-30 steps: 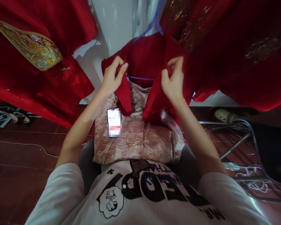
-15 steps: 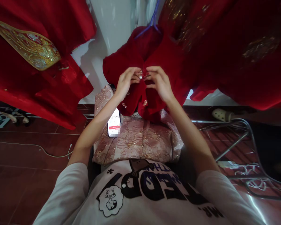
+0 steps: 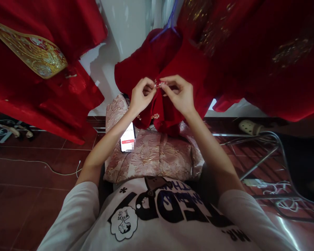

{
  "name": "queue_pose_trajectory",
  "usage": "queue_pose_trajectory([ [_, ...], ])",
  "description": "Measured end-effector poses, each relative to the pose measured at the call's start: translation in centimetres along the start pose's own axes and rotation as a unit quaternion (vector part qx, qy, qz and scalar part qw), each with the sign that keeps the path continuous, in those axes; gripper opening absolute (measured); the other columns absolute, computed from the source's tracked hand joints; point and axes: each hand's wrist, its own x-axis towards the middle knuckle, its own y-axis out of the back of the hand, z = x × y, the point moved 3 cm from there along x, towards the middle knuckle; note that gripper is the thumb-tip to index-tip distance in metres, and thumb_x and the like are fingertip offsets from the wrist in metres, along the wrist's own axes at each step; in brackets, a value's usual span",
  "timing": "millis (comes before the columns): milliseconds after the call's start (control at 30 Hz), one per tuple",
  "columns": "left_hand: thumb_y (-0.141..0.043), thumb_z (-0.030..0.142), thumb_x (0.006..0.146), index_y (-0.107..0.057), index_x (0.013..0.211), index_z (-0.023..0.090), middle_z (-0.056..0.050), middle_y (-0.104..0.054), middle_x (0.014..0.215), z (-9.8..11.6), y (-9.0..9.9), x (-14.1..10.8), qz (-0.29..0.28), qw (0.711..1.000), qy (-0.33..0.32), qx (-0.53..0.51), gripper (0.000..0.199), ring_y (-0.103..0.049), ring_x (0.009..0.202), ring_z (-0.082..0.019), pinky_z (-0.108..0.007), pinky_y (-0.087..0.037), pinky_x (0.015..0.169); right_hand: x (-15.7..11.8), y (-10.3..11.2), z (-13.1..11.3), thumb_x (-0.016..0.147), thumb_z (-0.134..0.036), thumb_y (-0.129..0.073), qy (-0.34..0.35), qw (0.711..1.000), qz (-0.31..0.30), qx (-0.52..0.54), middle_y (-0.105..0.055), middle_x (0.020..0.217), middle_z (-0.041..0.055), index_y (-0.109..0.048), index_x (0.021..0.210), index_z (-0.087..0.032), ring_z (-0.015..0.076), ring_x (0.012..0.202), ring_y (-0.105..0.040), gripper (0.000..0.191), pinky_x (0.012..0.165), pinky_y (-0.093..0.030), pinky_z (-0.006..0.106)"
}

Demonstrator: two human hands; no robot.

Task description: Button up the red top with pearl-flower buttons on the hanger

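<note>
A dark red garment hangs in front of me from a blue hanger, its lower part over my lap. At its front opening, my left hand is closed, thumb and forefinger pinching a small beaded clasp. From the other side my right hand pinches the right part of that clasp, the fingertips of both hands almost meeting. Lower on the front edge sits another beaded clasp. Whether the two halves of the upper clasp are joined, I cannot tell.
Pink brocade fabric covers my lap, with a lit phone on it at left. Red embroidered garments hang on both sides. A metal-framed chair and a clog are at right; a white cable crosses the floor.
Both hands have curled from loosely spread fingers into tight pinches at the upper clasp. The garment's right front edge and its lower clasp have shifted slightly left.
</note>
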Motion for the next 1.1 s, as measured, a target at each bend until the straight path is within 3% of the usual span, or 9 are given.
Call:
queue_pose_trajectory([
  [167, -0.066, 0.022, 0.099, -0.065, 0.094, 0.018, -0.004, -0.064, 0.09, 3.1, 1.0, -0.5, -0.039, 0.992, -0.054, 0.104, 0.007, -0.067, 0.088, -0.018, -0.033, -0.056, 0.085, -0.4, 0.1, -0.7, 0.091, -0.069, -0.066, -0.003, 0.999, 0.037, -0.027, -0.07, 0.111, 0.0062, -0.078, 0.117, -0.028, 0.0224, 0.101, -0.072, 0.05, 0.081, -0.067, 0.038],
  [300, -0.065, 0.024, 0.099, -0.063, 0.09, 0.018, -0.004, -0.063, 0.086, 4.1, 1.3, -0.1, -0.061, 0.985, -0.071, 0.142, 0.011, -0.067, 0.089, -0.02, -0.035, -0.053, 0.086, -0.5, 0.2, -0.6, 0.09, -0.07, -0.066, 0.0, 0.999, 0.033, -0.014, -0.071, 0.111, 0.0055, -0.078, 0.12, -0.03, 0.0237, 0.103, -0.073, 0.052, 0.085, -0.068, 0.043],
  [600, -0.066, 0.021, 0.098, -0.065, 0.093, 0.017, -0.005, -0.061, 0.087, 4.4, 1.1, 0.7, -0.103, 0.978, -0.056, 0.172, 0.007, -0.067, 0.093, -0.023, -0.039, -0.051, 0.089, -0.1, 0.8, 0.0, 0.091, -0.06, -0.071, 0.017, 0.999, 0.014, -0.029, -0.071, 0.111, 0.005, -0.077, 0.123, -0.03, 0.0242, 0.109, -0.072, 0.045, 0.09, -0.066, 0.045],
  [867, -0.073, 0.022, 0.093, -0.065, 0.082, 0.017, -0.006, -0.063, 0.082, 5.3, 1.0, 1.7, -0.106, 0.97, -0.003, 0.218, 0.014, -0.067, 0.086, -0.023, -0.035, -0.05, 0.083, 0.4, 1.4, -0.4, 0.084, -0.063, -0.076, 0.006, 0.999, 0.028, -0.046, -0.076, 0.101, 0.0036, -0.081, 0.111, -0.027, 0.021, 0.093, -0.075, 0.045, 0.092, -0.065, 0.043],
  [1100, -0.073, 0.023, 0.093, -0.067, 0.084, 0.018, -0.005, -0.065, 0.082, 4.8, 1.2, 2.2, -0.134, 0.969, -0.027, 0.205, 0.013, -0.067, 0.086, -0.024, -0.036, -0.05, 0.083, 0.7, 1.7, -0.8, 0.078, -0.061, -0.083, -0.002, 0.999, 0.015, -0.037, -0.076, 0.101, 0.006, -0.081, 0.112, -0.022, 0.0209, 0.091, -0.076, 0.052, 0.093, -0.065, 0.039],
])
